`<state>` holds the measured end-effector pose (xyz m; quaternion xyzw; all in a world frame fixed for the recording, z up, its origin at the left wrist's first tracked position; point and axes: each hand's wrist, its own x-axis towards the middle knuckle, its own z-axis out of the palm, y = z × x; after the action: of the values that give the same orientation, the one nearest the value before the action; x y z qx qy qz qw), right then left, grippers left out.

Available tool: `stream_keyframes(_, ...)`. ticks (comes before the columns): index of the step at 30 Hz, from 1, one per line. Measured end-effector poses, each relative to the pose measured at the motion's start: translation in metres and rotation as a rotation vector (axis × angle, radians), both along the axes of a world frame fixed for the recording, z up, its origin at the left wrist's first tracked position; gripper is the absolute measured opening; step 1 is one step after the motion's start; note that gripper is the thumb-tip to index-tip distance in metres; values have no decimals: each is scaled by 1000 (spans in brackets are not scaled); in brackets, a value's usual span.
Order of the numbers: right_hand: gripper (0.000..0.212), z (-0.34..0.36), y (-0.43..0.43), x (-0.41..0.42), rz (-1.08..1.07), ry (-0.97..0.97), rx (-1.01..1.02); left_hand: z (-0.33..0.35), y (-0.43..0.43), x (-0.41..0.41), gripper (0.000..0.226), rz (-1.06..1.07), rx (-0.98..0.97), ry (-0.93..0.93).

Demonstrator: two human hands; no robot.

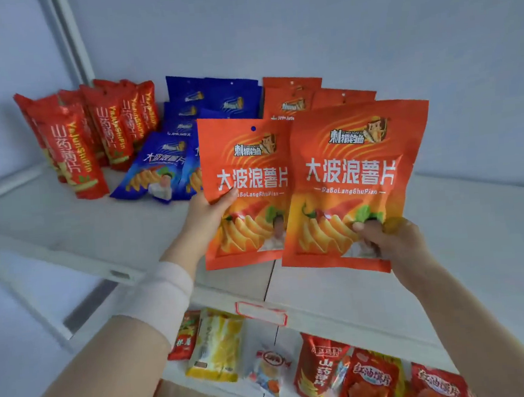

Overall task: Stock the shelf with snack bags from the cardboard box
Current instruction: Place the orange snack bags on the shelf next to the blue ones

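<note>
Two orange chip bags are held upright over the white shelf (340, 289). My left hand (207, 218) grips the left orange bag (246, 174) by its left edge, thumb on the front. My right hand (386, 238) pinches the right orange bag (356, 172) at its lower right corner. The right bag overlaps the left one slightly. Behind them stand more orange bags (293, 97) against the back wall. The cardboard box is out of view.
On the same shelf, blue chip bags (186, 135) stand in the middle and red yam-chip bags (72, 150) at the left. The lower shelf holds mixed snack packs (318, 366). A red-framed price tag holder (260, 312) sits on the shelf's front edge.
</note>
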<state>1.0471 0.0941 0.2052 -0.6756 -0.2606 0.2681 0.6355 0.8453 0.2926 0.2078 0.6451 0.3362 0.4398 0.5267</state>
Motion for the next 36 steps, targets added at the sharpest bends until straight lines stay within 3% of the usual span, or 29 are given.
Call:
stream_keyframes(2,13,3,31,24,-27,3,10,-6,34,37,28,-62,-7,42)
stream_keyframes(7,18,-8,95,78,-154,39,-105,-15,112,107,59,-104,-21,200)
stream_keyframes(11,18,-23,137,117,-230,62,-163,-16,155,156,34,-211,-132,85)
stream_keyframes(19,16,-37,194,165,-284,25,-254,-27,209,221,32,-242,-256,132)
stream_keyframes(25,25,-43,219,177,-385,-157,-373,-25,232,243,50,-73,-68,273)
stream_keyframes(28,44,-51,224,176,-455,-207,-445,-25,232,248,56,37,0,347)
stream_keyframes(32,61,-50,225,169,-532,-195,-390,-25,226,253,60,108,76,399)
stream_keyframes(36,73,-56,224,166,-543,-255,-343,-24,219,257,89,162,210,532)
